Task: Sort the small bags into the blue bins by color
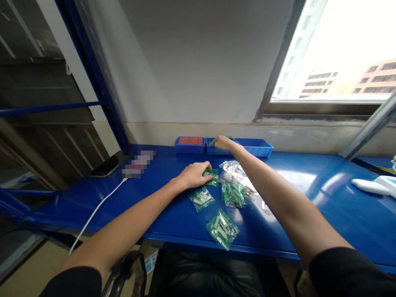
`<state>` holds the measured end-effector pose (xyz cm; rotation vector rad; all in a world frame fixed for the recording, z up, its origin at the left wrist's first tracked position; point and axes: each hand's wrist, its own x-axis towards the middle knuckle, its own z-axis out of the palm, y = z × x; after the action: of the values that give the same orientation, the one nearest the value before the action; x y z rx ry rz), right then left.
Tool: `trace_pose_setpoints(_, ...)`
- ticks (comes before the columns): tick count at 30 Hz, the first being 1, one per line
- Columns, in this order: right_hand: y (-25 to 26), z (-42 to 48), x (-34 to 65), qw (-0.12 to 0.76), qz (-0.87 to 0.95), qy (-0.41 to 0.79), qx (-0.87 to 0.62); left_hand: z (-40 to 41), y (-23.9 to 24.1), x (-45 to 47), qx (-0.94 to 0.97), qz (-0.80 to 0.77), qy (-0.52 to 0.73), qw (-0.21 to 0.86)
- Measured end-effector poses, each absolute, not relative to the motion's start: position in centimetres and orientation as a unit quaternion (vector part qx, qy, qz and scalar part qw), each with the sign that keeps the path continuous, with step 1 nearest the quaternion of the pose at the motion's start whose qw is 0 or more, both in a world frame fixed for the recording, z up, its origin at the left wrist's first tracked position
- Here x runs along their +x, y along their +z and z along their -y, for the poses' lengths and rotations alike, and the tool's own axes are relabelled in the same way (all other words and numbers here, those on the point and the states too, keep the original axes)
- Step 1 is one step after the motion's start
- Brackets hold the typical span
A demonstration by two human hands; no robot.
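My left hand (pixel 195 175) is closed on the edge of a small green plastic bag (pixel 213 178), thumb and fingers on either side of its opening end. My right hand (pixel 225 143) reaches into the middle blue bin (pixel 216 152) at the back of the table. Its fingertips point down and press together, and what they hold, if anything, is hidden. Close to my left hand lies another green bag (pixel 201 199) with pale pieces inside. A similar bag (pixel 222 229) rests by the front edge. Under my right forearm are more green bags (pixel 234 194) and clear, shiny bags (pixel 231 168).
A blue bin (pixel 189 149) with flat red packets stands left of the middle bin, and another blue bin (pixel 256 147) stands right. A phone (pixel 105 166), a blurred item with a white cable (pixel 98 206), and a white handled device (pixel 373 186) lie on the blue table (pixel 309 210).
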<state>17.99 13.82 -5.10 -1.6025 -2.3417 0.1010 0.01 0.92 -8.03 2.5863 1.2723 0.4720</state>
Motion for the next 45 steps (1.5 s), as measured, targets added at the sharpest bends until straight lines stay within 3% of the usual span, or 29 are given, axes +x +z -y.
trace_pose_setpoints(5,-4.9,-14.5,19.7,0.203,0.763,-0.036,-0.612,-0.8,-8.0,0.0,0.887,-0.419,0.159,0.109)
trace_pose_setpoints(15,-4.7,-14.9,22.1,0.128,0.717,-0.058,-0.683,-0.8,-8.2,0.2,0.891,-0.411,0.157,0.114)
trace_pose_setpoints(20,-4.8,-12.8,21.4,0.161,0.713,-0.118,-0.672,-0.7,-8.1,0.2,0.891,-0.408,0.158,0.118)
trace_pose_setpoints(25,-4.7,-12.3,21.0,0.091,0.732,-0.055,-0.673,-0.7,-8.1,0.3,0.89,-0.408,0.166,0.119)
trace_pose_setpoints(33,-4.5,-11.7,21.1,0.099,0.723,-0.031,-0.683,-1.0,-8.4,0.3,0.881,-0.399,0.201,0.155)
trace_pose_setpoints(36,-4.5,-10.1,21.4,0.15,0.721,-0.06,-0.673,-1.6,-8.4,0.2,0.853,-0.402,0.261,0.208)
trace_pose_setpoints(39,-4.7,-6.8,21.5,0.275,0.721,-0.058,-0.633,-2.3,-8.3,0.0,0.803,-0.422,0.345,0.243)
trace_pose_setpoints(45,-6.3,2.1,19.7,0.407,0.713,0.267,-0.505,-1.8,-8.1,0.6,0.738,-0.373,0.477,0.297)
